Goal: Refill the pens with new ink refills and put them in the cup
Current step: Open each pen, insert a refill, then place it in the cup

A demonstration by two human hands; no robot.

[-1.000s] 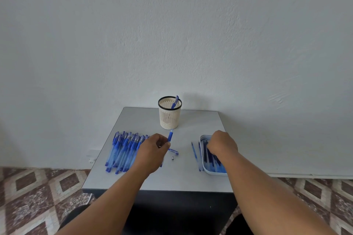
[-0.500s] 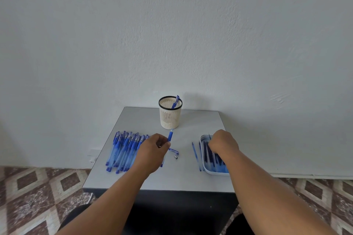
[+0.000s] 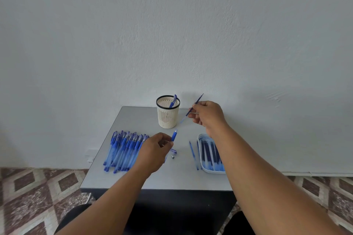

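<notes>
My left hand (image 3: 154, 150) grips a blue pen barrel (image 3: 174, 135) that points up and away, above the table's middle. My right hand (image 3: 208, 115) pinches a thin blue ink refill (image 3: 191, 108), raised and slanted, just right of the cup. The cream slotted cup (image 3: 168, 115) with a black rim stands at the table's back and holds one blue pen (image 3: 173, 100). A row of several blue pens (image 3: 124, 149) lies at the left. A white tray (image 3: 202, 137) at the right holds several refills (image 3: 211, 151).
A small pen tip part (image 3: 172, 157) and a blue cap (image 3: 173, 151) lie under my left hand's fingers. One loose refill (image 3: 193, 153) lies left of the tray. The grey table (image 3: 172, 179) stands against a white wall; patterned floor tiles flank it.
My right hand rose from the tray with a refill pinched in it and moved toward the cup. My left hand stayed put with the pen barrel.
</notes>
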